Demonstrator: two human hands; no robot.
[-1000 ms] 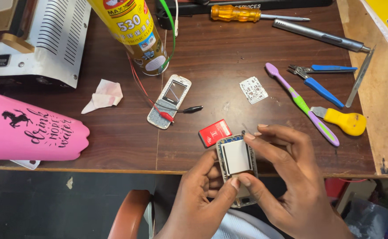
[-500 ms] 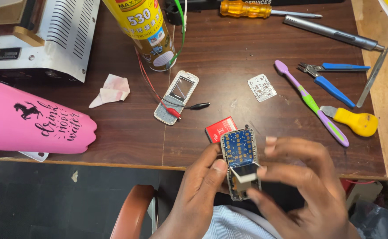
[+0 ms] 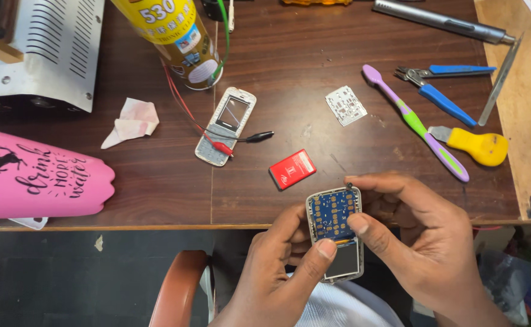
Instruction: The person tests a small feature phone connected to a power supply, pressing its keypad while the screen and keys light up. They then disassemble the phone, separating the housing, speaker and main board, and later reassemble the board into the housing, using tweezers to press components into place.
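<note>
Both my hands hold an opened phone body (image 3: 334,233) just off the near edge of the brown wooden table (image 3: 289,79). Its blue circuit board faces up, with a small dark screen at the near end. My left hand (image 3: 280,275) grips it from below, thumb pressing beside the screen. My right hand (image 3: 426,242) wraps the right side, thumb resting on the board. A red battery (image 3: 292,169) lies on the table just beyond the phone. A white phone front cover (image 3: 226,125) lies further left with red and black clip leads across it.
A pink bottle (image 3: 35,175) lies at the left edge, a yellow spray can (image 3: 174,36) and a white machine (image 3: 41,54) behind it. A white keypad sheet (image 3: 346,105), purple toothbrush (image 3: 417,124), blue pliers (image 3: 441,91), yellow-handled tool (image 3: 477,145) and grey screwdriver (image 3: 441,21) lie right. A crumpled tissue (image 3: 132,121) sits left.
The phone body was turned over in my hands: first a pale face showed, now the blue circuit board and screen face up. My thumbs shifted onto the board.
</note>
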